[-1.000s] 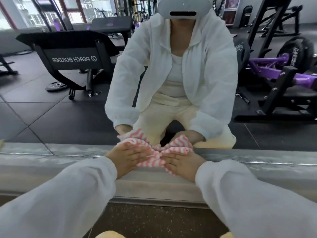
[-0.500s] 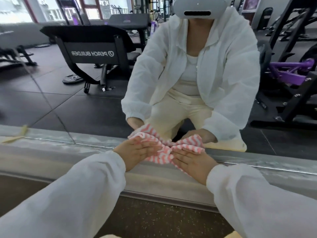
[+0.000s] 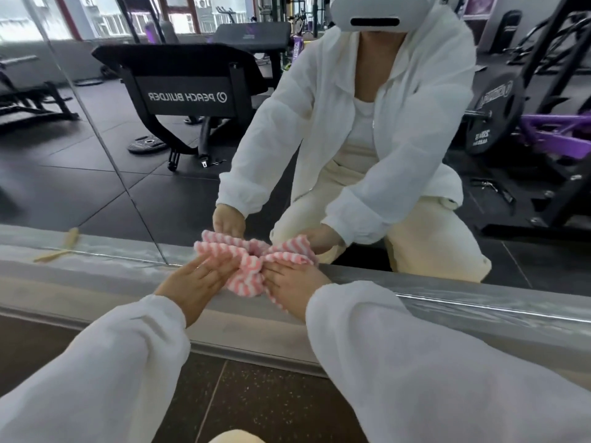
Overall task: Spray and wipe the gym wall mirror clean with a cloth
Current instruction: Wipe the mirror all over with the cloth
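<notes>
Low against a gym wall mirror (image 3: 96, 155), a person in a white jacket crouches with both arms stretched forward, the reflection filling the glass with a black bench marked with reversed lettering (image 3: 188, 97) on the left and purple weight equipment (image 3: 550, 129) on the right. Compared with a second ago, the view has swung left and tilted: a vertical seam between mirror panels (image 3: 96, 129) now crosses the left of the glass, and a yellowish scrap (image 3: 68, 239) shows at the mirror's bottom edge, where neither was in sight at first. Below the glass runs a pale ledge (image 3: 479, 311), then dark speckled floor (image 3: 256, 401). White sleeves (image 3: 415, 362) cover both forearms. The pink-and-white striped cloth (image 3: 246, 276) sits bunched at the foot of the mirror, pressed to the glass just above the ledge, in the same spot between the two hands as before. The left hand (image 3: 195, 282) lies with fingers straight and together, flat against the cloth's left side, holding nothing in a curl. The right hand (image 3: 291, 289) covers the cloth's right side with fingers extended over the fabric; whether the thumb pinches a fold underneath cannot be told. Both hands have kept their placement on the cloth through the last second.
</notes>
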Motion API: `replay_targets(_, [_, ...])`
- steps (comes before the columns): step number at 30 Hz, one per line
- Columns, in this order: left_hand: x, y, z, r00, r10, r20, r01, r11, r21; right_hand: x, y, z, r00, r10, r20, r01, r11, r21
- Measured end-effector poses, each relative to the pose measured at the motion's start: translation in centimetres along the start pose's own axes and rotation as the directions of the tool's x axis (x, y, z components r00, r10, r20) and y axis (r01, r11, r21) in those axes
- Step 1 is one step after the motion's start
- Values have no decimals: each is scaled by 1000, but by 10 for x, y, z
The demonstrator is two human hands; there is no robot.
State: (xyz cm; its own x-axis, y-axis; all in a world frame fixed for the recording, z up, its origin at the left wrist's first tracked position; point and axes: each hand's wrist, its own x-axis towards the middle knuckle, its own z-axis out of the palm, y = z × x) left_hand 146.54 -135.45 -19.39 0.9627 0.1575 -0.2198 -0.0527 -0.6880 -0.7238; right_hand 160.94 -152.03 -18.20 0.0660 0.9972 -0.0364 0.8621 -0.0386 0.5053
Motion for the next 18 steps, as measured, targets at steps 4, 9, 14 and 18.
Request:
replay_targets(4, [31, 15, -36, 979, 115, -168, -117, 993, 2, -64, 31, 18, 993, -76, 93, 84, 993, -87])
replay_targets(9, [77, 64, -129, 930, 288, -227, -296, 955, -3, -152, 70, 38, 960, -42, 276, 69, 994, -88])
replay_targets(14, [112, 111, -176, 898, 283, -337, -302, 953, -5, -229, 95, 39, 909, 58, 413, -30, 997, -73])
replay_targets(18, [119, 119, -176, 836, 161, -524, -172, 985, 28, -249, 104, 78, 968, 223, 117, -198, 960, -197])
